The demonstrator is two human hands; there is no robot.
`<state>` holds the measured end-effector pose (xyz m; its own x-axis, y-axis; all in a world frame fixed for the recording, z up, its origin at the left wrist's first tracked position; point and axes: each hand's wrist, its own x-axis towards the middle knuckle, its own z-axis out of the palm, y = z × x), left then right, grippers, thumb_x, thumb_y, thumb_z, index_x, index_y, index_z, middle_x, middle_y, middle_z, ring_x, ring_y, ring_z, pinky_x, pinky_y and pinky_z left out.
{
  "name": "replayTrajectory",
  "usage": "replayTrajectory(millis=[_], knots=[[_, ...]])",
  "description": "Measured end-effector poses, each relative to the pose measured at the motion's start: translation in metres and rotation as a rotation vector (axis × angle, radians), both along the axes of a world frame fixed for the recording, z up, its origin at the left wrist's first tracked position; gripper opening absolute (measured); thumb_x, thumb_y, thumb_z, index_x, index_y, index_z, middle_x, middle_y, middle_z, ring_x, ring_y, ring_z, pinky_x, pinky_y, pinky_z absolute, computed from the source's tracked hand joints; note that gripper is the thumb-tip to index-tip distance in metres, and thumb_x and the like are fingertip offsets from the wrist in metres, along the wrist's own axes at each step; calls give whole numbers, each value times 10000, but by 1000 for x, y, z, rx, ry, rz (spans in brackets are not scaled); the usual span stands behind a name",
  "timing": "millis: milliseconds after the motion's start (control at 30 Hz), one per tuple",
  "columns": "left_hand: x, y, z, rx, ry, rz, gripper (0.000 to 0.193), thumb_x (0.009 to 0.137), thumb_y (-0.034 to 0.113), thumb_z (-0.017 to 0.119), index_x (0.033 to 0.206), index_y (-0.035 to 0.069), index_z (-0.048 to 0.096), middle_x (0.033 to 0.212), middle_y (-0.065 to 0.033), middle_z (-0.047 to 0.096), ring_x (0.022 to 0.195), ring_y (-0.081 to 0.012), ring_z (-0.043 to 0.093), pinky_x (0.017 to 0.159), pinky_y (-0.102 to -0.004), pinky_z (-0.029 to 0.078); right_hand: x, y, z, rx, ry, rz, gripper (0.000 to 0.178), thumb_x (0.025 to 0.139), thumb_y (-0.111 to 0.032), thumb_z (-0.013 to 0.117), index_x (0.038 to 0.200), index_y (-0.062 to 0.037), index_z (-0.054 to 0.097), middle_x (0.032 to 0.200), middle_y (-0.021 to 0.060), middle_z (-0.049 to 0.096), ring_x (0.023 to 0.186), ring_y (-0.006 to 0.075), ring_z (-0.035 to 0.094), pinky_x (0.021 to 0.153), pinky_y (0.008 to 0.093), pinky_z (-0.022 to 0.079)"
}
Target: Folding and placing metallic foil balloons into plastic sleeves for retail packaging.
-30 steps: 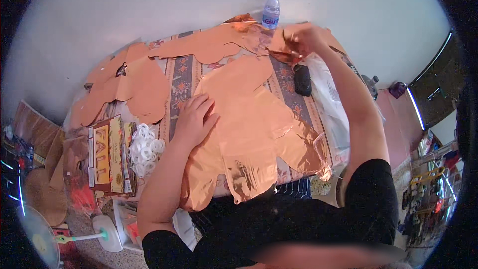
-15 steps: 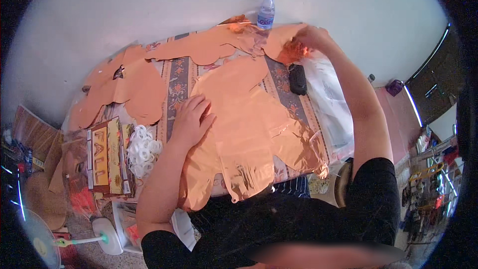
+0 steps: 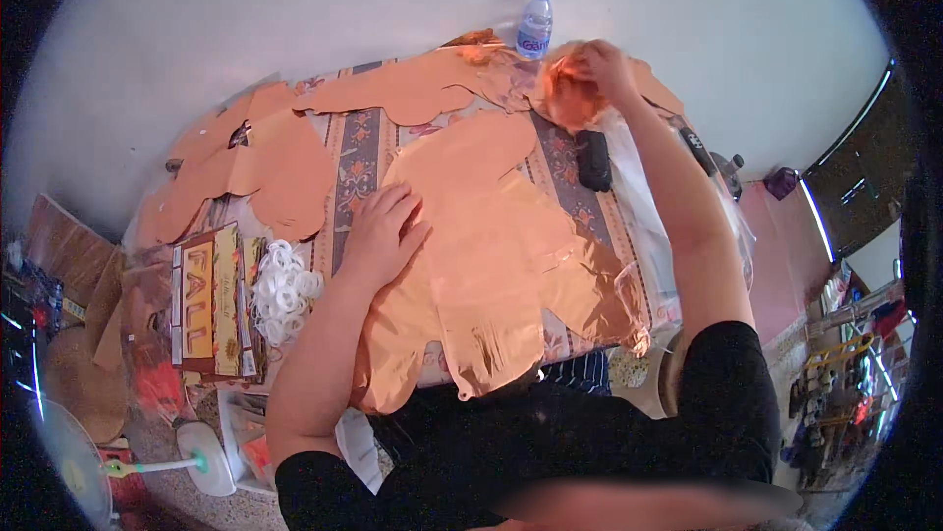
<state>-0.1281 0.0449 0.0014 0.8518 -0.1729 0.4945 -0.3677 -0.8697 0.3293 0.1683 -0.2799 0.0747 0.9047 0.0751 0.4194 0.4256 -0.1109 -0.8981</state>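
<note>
The foil balloon [image 3: 491,266] lies flat along the table [image 3: 359,153], shiny, thin and crinkly; it looks light, limp and slippery, best taken by an edge. The left hand [image 3: 383,231] presses open-palmed on it, gripping nothing. Farther off, the right hand [image 3: 599,69] closes around a crumpled foil wad [image 3: 568,97] by the bottle [image 3: 534,25].

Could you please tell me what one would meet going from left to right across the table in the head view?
Printed box → pile of white rings → left hand pressing the orange foil balloon → black case → right forearm.
</note>
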Motion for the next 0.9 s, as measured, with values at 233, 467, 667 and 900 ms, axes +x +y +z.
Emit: replayTrajectory(millis=[233,467,667,900], knots=[[-15,17,-1,12,17,63,413,803,287,660,1118,27,600,1236,-150,549,1189,-303,475,1007,-430,355,-27,51,1,-737,-132,24,249,771,-191,660,961,-30,660,782,123,649,771,204,652,670,352,523],[-10,13,-2,8,-1,45,413,805,291,658,1120,30,601,1232,-148,554,1187,-305,478,1006,-426,355,-10,47,-35,-1096,-462,-326,364,766,-391,653,950,-78,683,829,159,670,826,300,667,737,414,519],[-5,7,1,26,20,41,419,815,296,651,1131,25,599,1246,-150,548,1194,-306,475,1023,-425,344,-3,49,-30,-1078,-111,-390,481,848,-532,523,908,-100,726,808,148,689,767,307,669,735,442,515],[-5,8,-1,21,48,37,431,822,308,644,1136,17,594,1264,-159,531,1209,-310,463,1032,-430,338,15,40,-44,-909,-87,-60,450,820,-493,576,945,-84,713,882,168,684,807,323,665,756,414,521]])
